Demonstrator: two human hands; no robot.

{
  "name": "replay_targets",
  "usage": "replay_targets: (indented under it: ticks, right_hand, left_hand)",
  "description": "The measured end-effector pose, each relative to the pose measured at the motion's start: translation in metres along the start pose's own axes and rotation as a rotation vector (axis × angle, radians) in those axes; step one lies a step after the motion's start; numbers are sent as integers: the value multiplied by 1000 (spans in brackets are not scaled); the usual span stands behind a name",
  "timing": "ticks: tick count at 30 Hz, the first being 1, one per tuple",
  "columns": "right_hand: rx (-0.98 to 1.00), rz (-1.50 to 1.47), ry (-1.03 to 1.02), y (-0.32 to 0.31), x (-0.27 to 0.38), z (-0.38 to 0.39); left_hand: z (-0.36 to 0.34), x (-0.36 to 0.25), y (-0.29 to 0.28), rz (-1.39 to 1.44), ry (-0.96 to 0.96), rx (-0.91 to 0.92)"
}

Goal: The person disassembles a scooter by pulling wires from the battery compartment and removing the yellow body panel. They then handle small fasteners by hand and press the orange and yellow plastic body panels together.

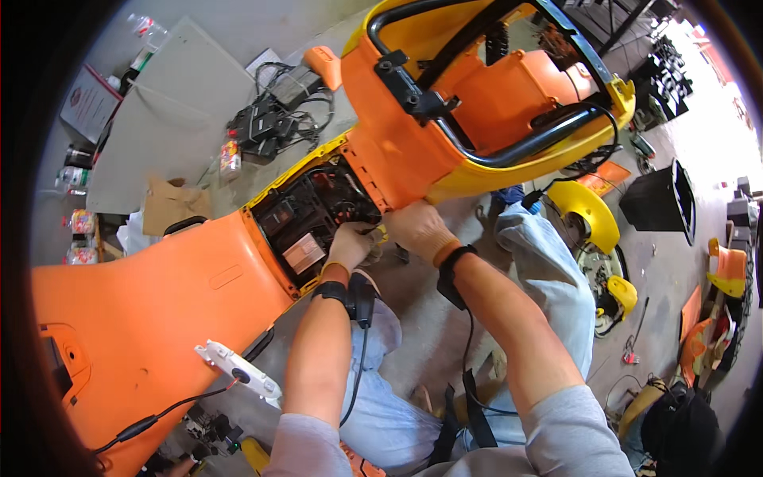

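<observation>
An orange vehicle body [171,274] with yellow edging lies in front of me, its middle compartment [278,216] uncovered. Black parts, wiring and a pale label [304,254] show inside. My left hand [350,245], in a light work glove, is at the compartment's near right edge with its fingers curled in. Beside it, my gloved right hand [419,229] is closed below the lower edge of the orange front panel [397,159]. What either hand's fingertips grip is hidden. A black tubular frame [524,143] rises from the yellow and orange front section.
A white strip-shaped part [238,372] with a cable lies on the orange body near my left forearm. Tangled black cables and boxes [274,115] lie on the floor beyond. To the right are a black bin [661,203], yellow covers [586,215] and another person's jeans-clad leg [548,278].
</observation>
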State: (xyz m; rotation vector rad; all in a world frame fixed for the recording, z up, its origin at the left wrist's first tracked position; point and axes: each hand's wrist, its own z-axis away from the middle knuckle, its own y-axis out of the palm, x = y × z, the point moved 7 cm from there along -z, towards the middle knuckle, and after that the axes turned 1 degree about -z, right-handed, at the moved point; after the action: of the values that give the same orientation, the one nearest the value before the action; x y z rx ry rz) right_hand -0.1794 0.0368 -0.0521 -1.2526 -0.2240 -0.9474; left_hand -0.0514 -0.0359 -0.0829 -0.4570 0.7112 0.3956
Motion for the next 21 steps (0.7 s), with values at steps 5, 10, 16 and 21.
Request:
replay_targets:
  ticks: [5, 10, 16, 21]
  right_hand:
    - [-81, 363, -198, 2, 21, 7]
    - [-39, 424, -215, 1, 27, 13]
    - [-187, 144, -24, -3, 5, 10]
    - [13, 298, -108, 8, 14, 2]
  left_hand:
    - [7, 1, -5, -5, -72, -42]
    - [6, 1, -7, -62, -9, -34]
    - [4, -4, -4, -49, 40, -49]
    - [7, -5, -4, -34, 7, -50]
